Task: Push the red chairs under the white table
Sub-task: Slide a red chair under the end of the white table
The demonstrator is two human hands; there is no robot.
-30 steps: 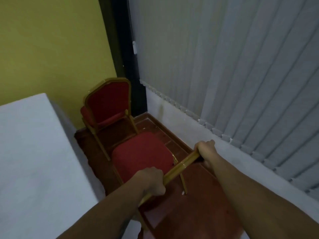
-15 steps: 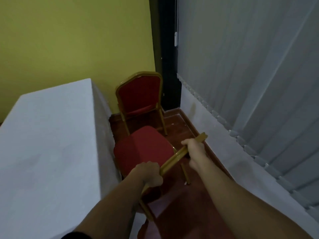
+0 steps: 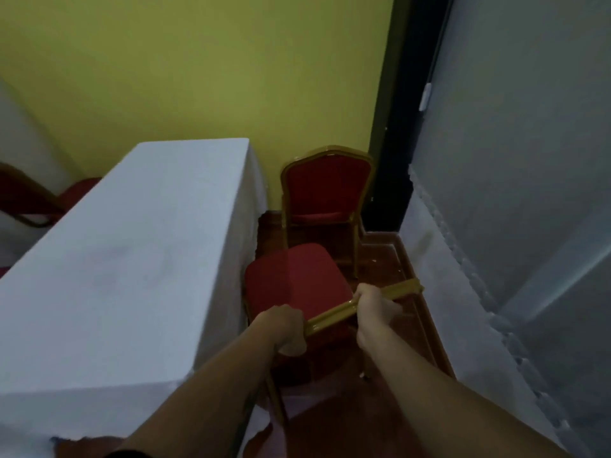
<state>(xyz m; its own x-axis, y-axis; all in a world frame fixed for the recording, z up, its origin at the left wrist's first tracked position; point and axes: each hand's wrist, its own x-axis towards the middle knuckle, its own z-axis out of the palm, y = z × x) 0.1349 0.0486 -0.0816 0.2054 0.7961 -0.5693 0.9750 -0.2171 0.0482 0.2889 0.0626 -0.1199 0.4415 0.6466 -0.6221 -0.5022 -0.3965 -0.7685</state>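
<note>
Room: yellow wall [image 3: 205, 77] ahead of both hands, blinds [image 3: 529, 193] to their right.
Left hand [image 3: 284, 332]: clamped on near chair [image 3: 297, 285] backrest rail.
Right hand [image 3: 375, 304]: likewise clamped.
Change: chair swung toward white table [image 3: 132, 259], seat edge now beside cloth.
Meaning: likely ready to push under.
Far chair [image 3: 325, 193]: beyond hands, still out.

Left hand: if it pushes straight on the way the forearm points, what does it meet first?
Likely the red seat of the held chair, just past the left hand on the gold rail. Beyond it stands the far chair. Depth is unclear.
</note>
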